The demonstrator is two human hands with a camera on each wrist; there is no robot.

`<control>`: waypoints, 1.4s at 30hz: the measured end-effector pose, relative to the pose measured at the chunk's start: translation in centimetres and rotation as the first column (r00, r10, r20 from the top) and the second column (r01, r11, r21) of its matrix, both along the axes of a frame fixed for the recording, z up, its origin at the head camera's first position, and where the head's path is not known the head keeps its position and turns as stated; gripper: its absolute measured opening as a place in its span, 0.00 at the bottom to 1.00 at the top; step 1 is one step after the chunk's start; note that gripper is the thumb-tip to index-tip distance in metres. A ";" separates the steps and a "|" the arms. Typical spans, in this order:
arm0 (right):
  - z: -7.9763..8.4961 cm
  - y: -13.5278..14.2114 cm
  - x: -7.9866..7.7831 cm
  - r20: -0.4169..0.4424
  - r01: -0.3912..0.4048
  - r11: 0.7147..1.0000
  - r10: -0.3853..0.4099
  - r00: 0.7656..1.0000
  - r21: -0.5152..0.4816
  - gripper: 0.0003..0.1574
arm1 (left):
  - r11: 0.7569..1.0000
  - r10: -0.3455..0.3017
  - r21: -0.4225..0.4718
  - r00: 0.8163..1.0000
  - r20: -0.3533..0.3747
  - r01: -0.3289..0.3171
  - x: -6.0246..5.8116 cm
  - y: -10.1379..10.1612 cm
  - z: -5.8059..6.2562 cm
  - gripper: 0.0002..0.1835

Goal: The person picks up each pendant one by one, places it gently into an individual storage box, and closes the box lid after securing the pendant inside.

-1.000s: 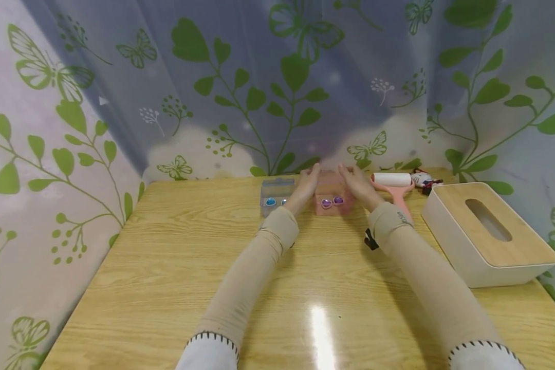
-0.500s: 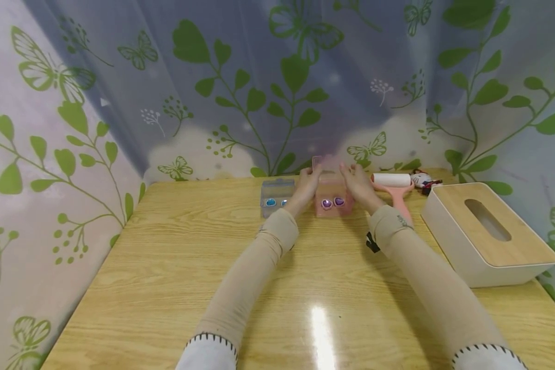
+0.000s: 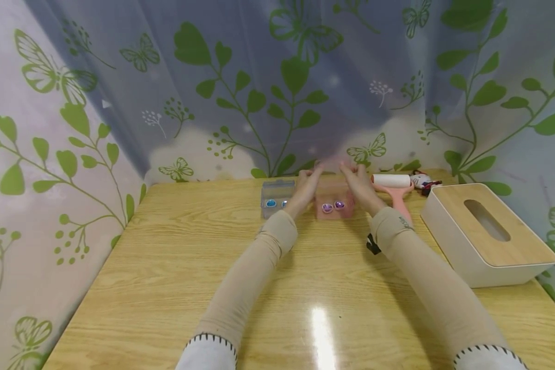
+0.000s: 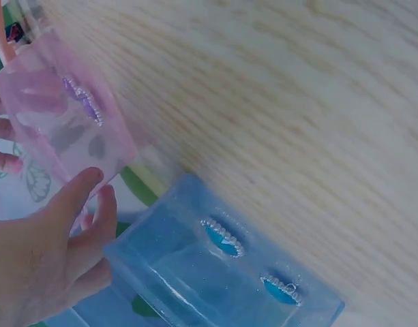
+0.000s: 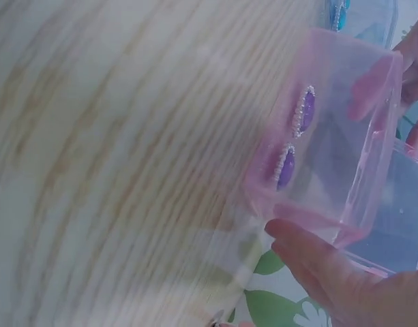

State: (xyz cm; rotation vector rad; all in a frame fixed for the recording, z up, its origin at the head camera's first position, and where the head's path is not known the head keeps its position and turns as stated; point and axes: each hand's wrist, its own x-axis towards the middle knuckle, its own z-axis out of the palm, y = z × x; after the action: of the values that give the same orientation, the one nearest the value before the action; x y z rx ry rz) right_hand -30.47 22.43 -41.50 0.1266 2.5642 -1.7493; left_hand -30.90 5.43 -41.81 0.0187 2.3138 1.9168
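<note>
A clear pink plastic box [image 3: 334, 212] with two purple gems [image 5: 305, 112] on its front stands at the back of the table. Its clear lid [image 5: 406, 214] is swung open behind it. My left hand [image 4: 55, 255] holds one side of the box, thumb at the corner and fingers towards the lid. At the other side my right hand [image 5: 352, 286] grips it, its thumb against the wall. Part of the lid is hidden by the hands. Beside my left hand sits a similar blue box [image 4: 215, 262] with blue gems [image 4: 222, 238], its lid also open.
To the right lie a pink lint roller [image 3: 393, 181] and a small white figure [image 3: 423, 180]. A white tissue box with a wooden top [image 3: 522, 221] stands on the table's right side. A patterned curtain [image 3: 259, 92] hangs directly behind the table [image 3: 176, 267].
The pink lid rose into view behind the box, then became less visible between my hands. The pink box has shifted slightly towards me, and both hands stay at its sides.
</note>
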 end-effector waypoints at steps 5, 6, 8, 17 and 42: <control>-0.1 0.3 0.1 -0.009 0.011 0.999 -0.010 1.000 0.044 0.56 | 0.994 0.001 -0.105 1.000 -0.007 -0.002 0.2 -0.3 0.2 0.36; -0.1 0.4 0.0 -0.016 0.018 0.997 -0.017 1.000 0.070 0.56 | 0.993 -0.004 -0.120 1.000 -0.005 0.004 0.2 -0.4 0.4 0.34; 0.0 0.5 0.0 -0.017 0.025 0.995 -0.023 1.000 0.097 0.54 | 0.988 -0.015 -0.156 1.000 -0.007 0.013 0.2 -0.4 0.8 0.30; 0.5 1.0 1.1 -0.047 -0.001 0.989 0.008 0.999 0.148 0.45 | 0.964 -0.088 -0.256 0.996 -0.033 0.077 0.8 -0.3 0.9 0.31; -1.0 2.7 2.9 -0.113 -0.219 0.888 0.286 0.952 0.405 0.38 | 0.833 -0.256 -0.542 0.946 -0.196 0.113 2.1 -1.6 -0.3 0.24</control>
State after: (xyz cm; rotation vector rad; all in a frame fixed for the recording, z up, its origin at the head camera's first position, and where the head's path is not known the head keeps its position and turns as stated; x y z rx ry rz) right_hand -27.54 25.11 -42.47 -0.3507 2.8580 -1.1938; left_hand -28.76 3.87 -42.16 0.4502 2.8104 1.1944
